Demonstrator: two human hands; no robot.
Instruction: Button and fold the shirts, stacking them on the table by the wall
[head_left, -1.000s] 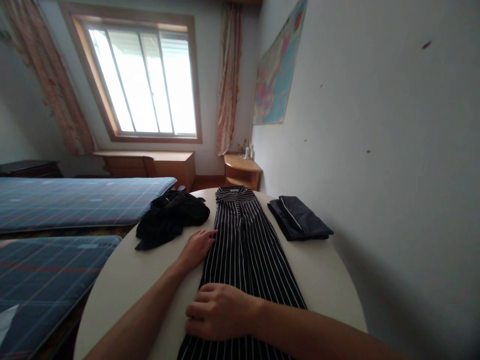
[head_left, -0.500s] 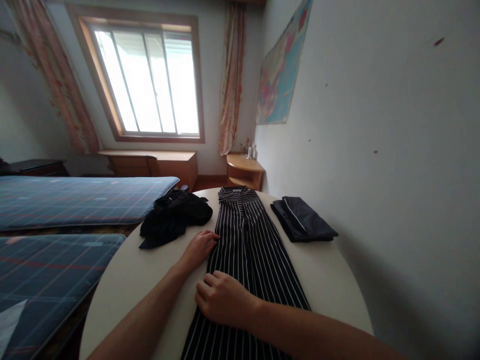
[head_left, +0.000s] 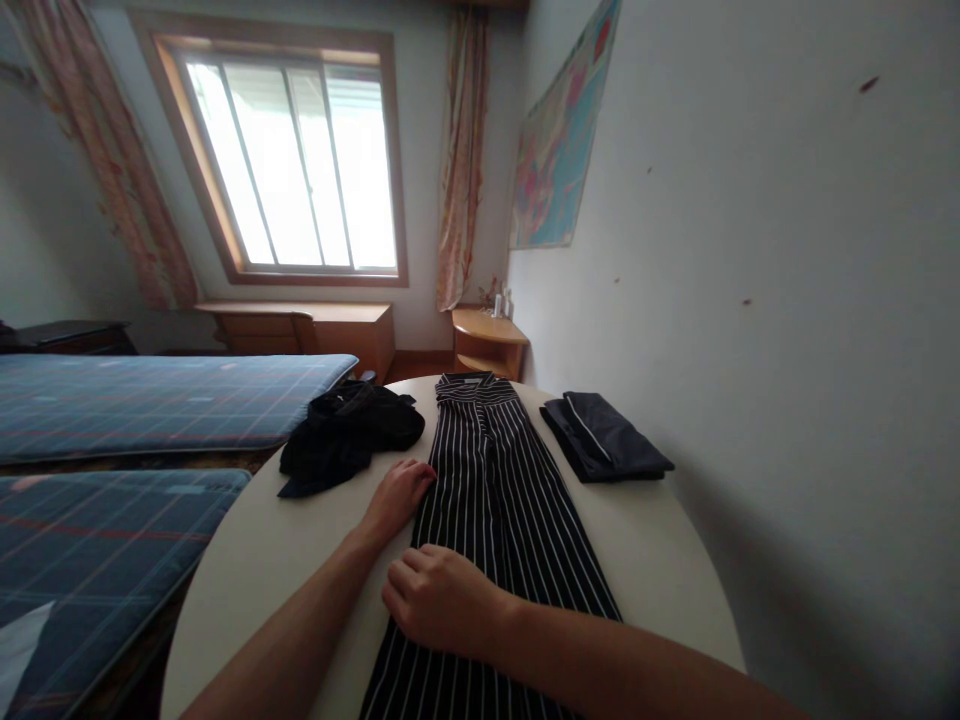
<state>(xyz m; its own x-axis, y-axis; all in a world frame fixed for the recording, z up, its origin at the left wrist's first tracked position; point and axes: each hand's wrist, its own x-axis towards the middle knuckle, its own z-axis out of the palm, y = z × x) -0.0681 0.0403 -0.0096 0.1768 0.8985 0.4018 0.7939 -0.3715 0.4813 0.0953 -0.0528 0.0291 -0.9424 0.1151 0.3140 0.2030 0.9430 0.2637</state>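
Black trousers with white stripes [head_left: 517,480] lie lengthwise on a round cream table [head_left: 247,560], waistband at the far end and legs running toward me. At their left edge, my left hand [head_left: 401,490] has its fingers curled closed on the fabric. Nearer to me, my right hand [head_left: 442,600] reaches across the legs, its fingers closed at the same left edge; the fingertips are partly hidden. A crumpled black garment [head_left: 352,425] rests on the table to the left. To the right sits a folded dark garment [head_left: 604,440] with a light piping line.
Two plaid mattresses [head_left: 150,405] lie left of the table, the nearer one with a white piece on it. A white wall [head_left: 787,400] stands close on the right. Beyond the table are a corner shelf [head_left: 487,325] and a wooden desk [head_left: 345,315] under the window.
My right hand has shifted slightly to the left along the trousers' edge. My left hand has barely moved, and the garments lie as before.
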